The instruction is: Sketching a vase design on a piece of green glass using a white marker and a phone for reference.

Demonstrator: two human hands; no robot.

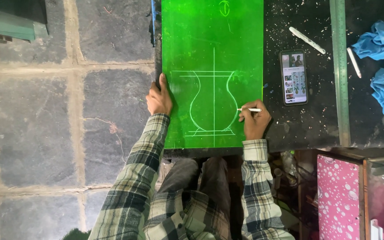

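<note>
A bright green sheet [212, 35] lies on a black worktable [307, 124]. A white outline of a vase [213, 104] with a vertical centre line is drawn on it. My left hand [159, 98] rests flat on the sheet's left edge, fingers together. My right hand [254, 121] grips a thin white pencil [250, 110], its tip touching the right curve of the vase outline.
A phone [294, 77] with a lit screen lies right of the sheet. Two white sticks [306, 40] [354, 62], a long metal ruler [340, 71] and crumpled blue cloths [381, 40] lie further right. A pink spotted board [338, 195] stands below. Stone floor [67, 115] on the left.
</note>
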